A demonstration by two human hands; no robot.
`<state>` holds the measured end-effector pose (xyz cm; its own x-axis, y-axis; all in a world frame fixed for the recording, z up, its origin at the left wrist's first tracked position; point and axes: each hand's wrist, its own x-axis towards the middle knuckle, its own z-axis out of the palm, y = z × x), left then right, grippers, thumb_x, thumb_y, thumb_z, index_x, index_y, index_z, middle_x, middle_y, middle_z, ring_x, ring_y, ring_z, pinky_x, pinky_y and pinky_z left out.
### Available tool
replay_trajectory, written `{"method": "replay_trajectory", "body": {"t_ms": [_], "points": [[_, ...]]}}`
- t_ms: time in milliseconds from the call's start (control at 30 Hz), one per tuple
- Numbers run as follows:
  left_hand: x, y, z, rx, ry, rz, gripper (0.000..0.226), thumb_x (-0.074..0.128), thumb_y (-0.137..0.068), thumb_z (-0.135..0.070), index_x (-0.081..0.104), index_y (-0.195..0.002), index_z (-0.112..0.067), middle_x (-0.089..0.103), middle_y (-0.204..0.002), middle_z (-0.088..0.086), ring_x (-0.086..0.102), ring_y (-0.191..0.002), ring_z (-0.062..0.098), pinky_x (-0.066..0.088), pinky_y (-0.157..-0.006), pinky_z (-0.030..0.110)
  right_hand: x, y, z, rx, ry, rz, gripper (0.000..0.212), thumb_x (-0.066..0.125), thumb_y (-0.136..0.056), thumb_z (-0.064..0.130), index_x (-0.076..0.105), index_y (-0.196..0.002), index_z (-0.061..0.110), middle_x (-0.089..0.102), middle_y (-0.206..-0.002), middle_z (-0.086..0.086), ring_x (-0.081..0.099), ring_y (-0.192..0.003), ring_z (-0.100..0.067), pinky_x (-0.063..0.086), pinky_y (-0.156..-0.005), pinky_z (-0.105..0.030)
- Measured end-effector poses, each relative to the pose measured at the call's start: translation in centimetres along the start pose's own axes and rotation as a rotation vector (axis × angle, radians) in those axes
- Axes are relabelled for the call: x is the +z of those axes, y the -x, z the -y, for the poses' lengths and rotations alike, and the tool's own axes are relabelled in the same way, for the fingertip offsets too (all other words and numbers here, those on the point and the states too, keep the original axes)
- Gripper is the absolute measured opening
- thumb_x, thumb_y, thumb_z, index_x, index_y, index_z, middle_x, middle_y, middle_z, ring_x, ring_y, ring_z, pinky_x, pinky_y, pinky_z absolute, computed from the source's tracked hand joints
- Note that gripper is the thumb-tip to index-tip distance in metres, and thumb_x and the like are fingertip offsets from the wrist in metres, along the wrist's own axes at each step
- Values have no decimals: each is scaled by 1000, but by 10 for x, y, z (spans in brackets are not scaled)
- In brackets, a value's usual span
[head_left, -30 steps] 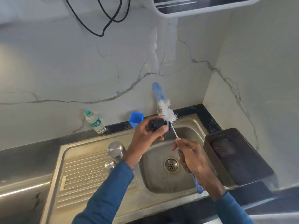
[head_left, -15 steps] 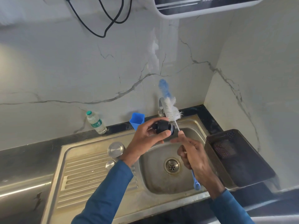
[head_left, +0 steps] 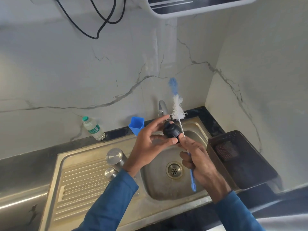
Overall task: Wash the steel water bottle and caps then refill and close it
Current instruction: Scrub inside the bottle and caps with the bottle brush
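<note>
My left hand [head_left: 148,140] grips a black bottle cap [head_left: 170,130] above the sink basin [head_left: 166,185]. My right hand [head_left: 200,160] holds the blue handle of a bottle brush [head_left: 178,107], whose white and blue bristles stand upright just right of the cap. The brush's wire stem runs past the cap's right side. The steel water bottle [head_left: 115,157] stands on the drainboard, partly behind my left forearm. A smaller steel cap [head_left: 110,172] sits just in front of it.
A tap [head_left: 162,107] rises behind the basin. A blue cup [head_left: 136,125] and a small plastic water bottle [head_left: 94,129] stand on the dark counter by the wall. A dark plastic basket [head_left: 236,157] sits right of the sink. A water purifier [head_left: 191,5] hangs overhead.
Both hands have drifted slightly right and the brush has tipped more upright. The cap has turned in my left hand, its fingers spread wider.
</note>
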<state>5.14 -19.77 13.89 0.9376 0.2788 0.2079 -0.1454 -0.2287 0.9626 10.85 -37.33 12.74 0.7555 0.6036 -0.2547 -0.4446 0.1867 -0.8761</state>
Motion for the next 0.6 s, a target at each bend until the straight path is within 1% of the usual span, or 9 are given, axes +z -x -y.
{"method": "replay_trajectory", "body": {"t_ms": [67, 100, 133, 233, 267, 367, 500, 600], "points": [[0, 0, -2, 55, -36, -8, 70, 90, -84, -14, 60, -146, -21, 71, -132, -5, 67, -124, 21, 61, -91, 30, 1, 1, 3, 22, -16, -29, 28, 63, -103, 40, 79, -85, 28, 53, -86, 0, 20, -51, -6, 17, -41, -20], [-1, 0, -3, 78, -56, -13, 66, 90, -84, -14, 62, -144, -21, 72, -129, -6, 68, -121, 22, 61, -89, 29, 1, 2, 5, 29, -17, -35, 30, 62, -103, 40, 80, -83, 28, 59, -85, 2, 21, -51, -6, 16, -41, -20], [0, 0, -4, 96, -76, -17, 63, 89, -85, -15, 64, -142, -20, 73, -126, -7, 69, -119, 22, 61, -88, 28, 1, 3, 6, 35, -19, -36, 30, 62, -104, 42, 81, -84, 28, 65, -87, 3, 21, -50, -6, 17, -42, -20], [-1, 0, -5, 118, -120, -11, 56, 89, -86, -17, 67, -137, -19, 74, -121, -9, 71, -114, 19, 61, -86, 27, 2, 5, 8, 60, -31, -28, 33, 59, -104, 48, 83, -94, 27, 77, -104, -4, 22, -49, -7, 17, -43, -23], [-2, 0, -5, 118, -131, -5, 54, 88, -86, -18, 68, -136, -18, 74, -121, -10, 71, -113, 18, 61, -86, 26, 2, 5, 9, 74, -35, -36, 35, 57, -104, 50, 83, -95, 28, 78, -106, -5, 21, -49, -7, 15, -43, -23], [-8, -3, -4, 116, -171, 41, 51, 87, -87, -22, 69, -134, -18, 73, -123, -14, 70, -114, 15, 60, -89, 25, 3, 7, 13, 120, -40, -63, 43, 52, -103, 60, 83, -94, 31, 79, -104, -4, 17, -52, -8, 12, -46, -25], [-12, -6, -5, 122, -219, 99, 45, 84, -88, -25, 69, -131, -18, 71, -122, -22, 68, -115, 13, 58, -92, 26, 4, 7, 17, 125, -8, -54, 38, 58, -100, 60, 83, -84, 36, 77, -98, -1, 18, -52, -8, 13, -45, -24], [-14, -9, -3, 109, -208, 129, 43, 82, -90, -24, 69, -130, -17, 72, -120, -19, 69, -113, 14, 57, -93, 28, 8, 6, 19, 143, 14, -43, 35, 62, -96, 59, 83, -82, 36, 76, -90, 4, 11, -65, -15, 10, -53, -29]]}}
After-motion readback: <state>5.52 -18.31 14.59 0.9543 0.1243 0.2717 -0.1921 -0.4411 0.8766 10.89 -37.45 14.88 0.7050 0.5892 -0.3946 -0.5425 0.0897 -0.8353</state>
